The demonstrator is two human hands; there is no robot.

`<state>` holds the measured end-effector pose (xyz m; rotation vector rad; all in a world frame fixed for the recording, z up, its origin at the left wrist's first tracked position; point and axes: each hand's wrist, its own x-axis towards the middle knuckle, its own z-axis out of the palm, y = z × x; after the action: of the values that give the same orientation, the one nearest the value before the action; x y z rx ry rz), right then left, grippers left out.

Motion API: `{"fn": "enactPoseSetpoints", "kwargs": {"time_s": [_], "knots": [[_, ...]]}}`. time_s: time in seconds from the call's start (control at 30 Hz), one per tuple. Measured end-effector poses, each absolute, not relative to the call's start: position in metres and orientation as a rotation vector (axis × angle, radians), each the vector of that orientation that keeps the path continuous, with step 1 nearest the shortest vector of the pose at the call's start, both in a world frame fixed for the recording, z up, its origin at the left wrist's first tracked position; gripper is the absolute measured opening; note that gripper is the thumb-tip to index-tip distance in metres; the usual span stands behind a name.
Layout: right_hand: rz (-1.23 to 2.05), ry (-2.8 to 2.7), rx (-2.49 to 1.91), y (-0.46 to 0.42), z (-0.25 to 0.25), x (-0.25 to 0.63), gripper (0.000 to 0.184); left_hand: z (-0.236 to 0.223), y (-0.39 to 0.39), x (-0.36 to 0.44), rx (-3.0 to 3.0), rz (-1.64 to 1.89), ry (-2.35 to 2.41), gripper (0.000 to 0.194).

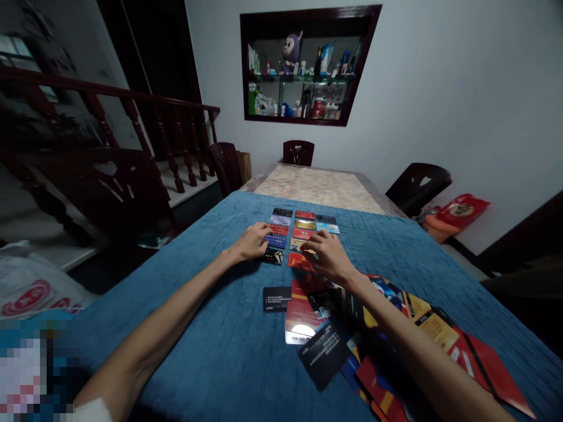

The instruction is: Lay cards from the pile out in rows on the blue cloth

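Several bank-style cards lie in three columns on the blue cloth (211,281). My left hand (251,242) is at the left column, its bent fingers apart at the edges of a red card (278,230) and a blue card (277,241). A black card with a pale angular pattern (273,256) lies just below them. My right hand (329,253) is over the middle and right columns, fingers spread and curved down. It partly covers a yellow card (297,245) and an orange-red card (299,261). Above its fingers is a light blue card (328,227). What lies under its palm is hidden.
Loose cards and red folders (488,363) spread under my right forearm. Near me lie dark cards (323,354) and a red sheet (299,316). Chairs (417,184) surround the table; a wooden railing (132,94) runs left. A plastic bag (35,287) stands at the left.
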<state>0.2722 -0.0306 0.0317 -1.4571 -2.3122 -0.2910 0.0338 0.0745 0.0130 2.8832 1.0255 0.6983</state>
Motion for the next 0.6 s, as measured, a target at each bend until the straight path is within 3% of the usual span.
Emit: {"fn": "enactPoseSetpoints", "kwargs": {"time_s": [0.3,0.6], "knots": [[-0.217,-2.347,-1.264,-0.057,0.025,0.255,0.013,0.024,0.006,0.036,2.821,0.623,0.727,0.017],[-0.074,-2.386,-1.208,-0.062,0.015,0.242,0.014,0.022,-0.034,0.026,2.789,0.397,0.651,0.032]]}}
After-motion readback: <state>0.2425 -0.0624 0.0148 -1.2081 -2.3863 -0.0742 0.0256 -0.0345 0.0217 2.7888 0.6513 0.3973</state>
